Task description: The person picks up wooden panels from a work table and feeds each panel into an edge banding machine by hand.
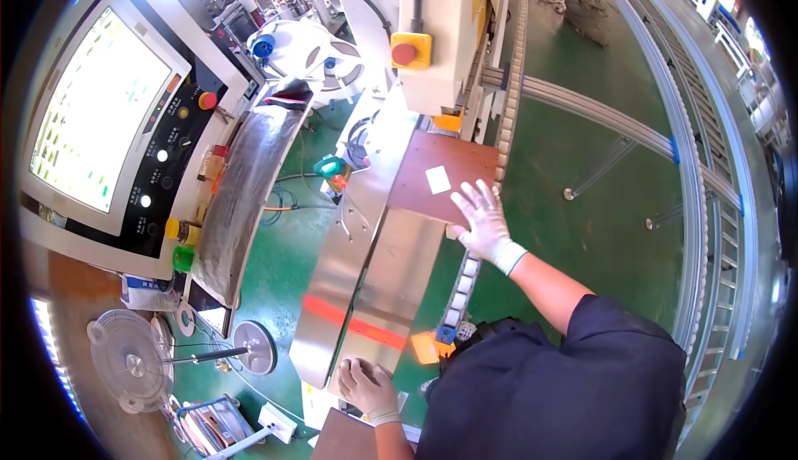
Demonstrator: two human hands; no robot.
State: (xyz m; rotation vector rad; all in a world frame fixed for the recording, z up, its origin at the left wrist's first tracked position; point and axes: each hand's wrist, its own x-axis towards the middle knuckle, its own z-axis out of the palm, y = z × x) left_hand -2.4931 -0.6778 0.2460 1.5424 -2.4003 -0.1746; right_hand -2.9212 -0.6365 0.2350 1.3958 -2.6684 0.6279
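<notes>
Both my hands wear thin pale gloves. My right hand [484, 221] is spread out over the right edge of a reddish-brown board [421, 161], its fingers flat and apart. A small white label [438, 180] is on the board's top, just left of my fingertips. The board lies at the far end of a metal machine table [391, 273]. My left hand [368, 387] rests on the near end of that table, fingers loosely bent, with nothing visible in it. Close below it is a second brown board [345, 438], partly cut off by the lower edge.
A roller strip [461, 294] runs beside the table. At left is a control panel with a lit screen [104, 111]; an emergency stop button [404, 54] is on the machine ahead. A standing fan [133, 364] is at lower left, and conveyor rails [657, 61] run along the right.
</notes>
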